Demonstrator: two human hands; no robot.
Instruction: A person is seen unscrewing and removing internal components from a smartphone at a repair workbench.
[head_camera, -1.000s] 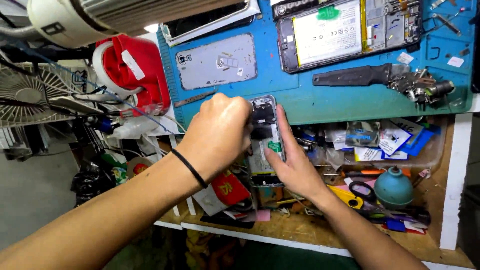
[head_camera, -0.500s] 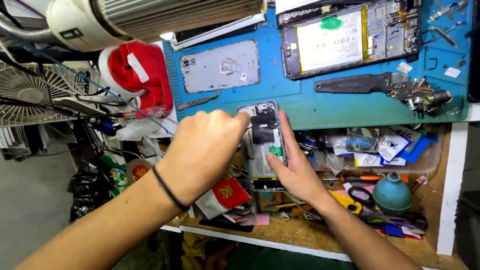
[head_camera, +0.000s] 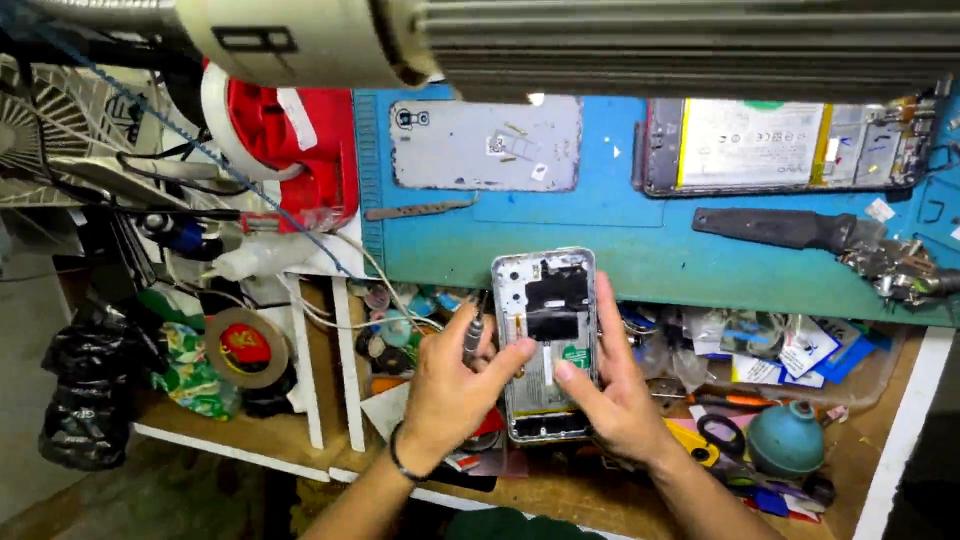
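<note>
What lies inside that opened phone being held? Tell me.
Inside the opened phone: black shield plates near the top, a small green patch and a pale strip down the middle. The right hand and left hand cover its lower edges; anything under the plates is hidden.

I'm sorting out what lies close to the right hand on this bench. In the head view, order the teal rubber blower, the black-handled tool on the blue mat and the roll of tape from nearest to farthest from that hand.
From the right hand:
1. Teal rubber blower, just right of the hand, on the wooden shelf.
2. Black-handled tool, up and right, on the blue mat.
3. Roll of tape, far left, beyond the left hand.
</note>
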